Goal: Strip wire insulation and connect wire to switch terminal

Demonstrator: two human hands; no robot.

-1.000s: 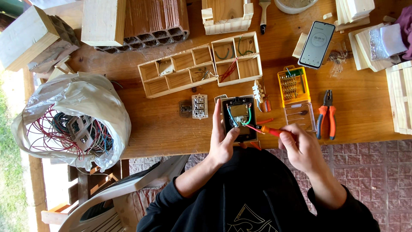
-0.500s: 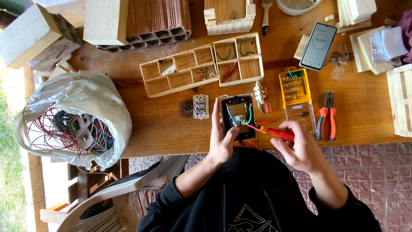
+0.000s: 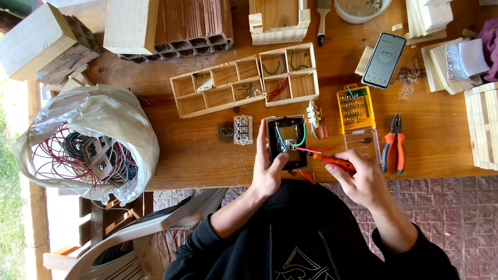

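Left hand [image 3: 267,173] clasps switch plate [image 3: 287,142], fingers upright; right hand [image 3: 360,179] pinches red screwdriver [image 3: 332,161], tip on plate.

I'm looking at an outdoor workshop: wooden tabletop [image 3: 197,155], pliers [image 3: 393,150], hollow brick [image 3: 192,26], bag of wires [image 3: 88,145], grass beside it.

Wooden table [image 3: 207,155] with compartment trays [image 3: 244,85], pliers [image 3: 393,150], phone [image 3: 384,60].

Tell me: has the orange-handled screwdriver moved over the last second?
Yes. The orange-handled screwdriver in the right hand swung: its handle dropped from beside the yellow bit case toward the table edge, tip at the switch plate.
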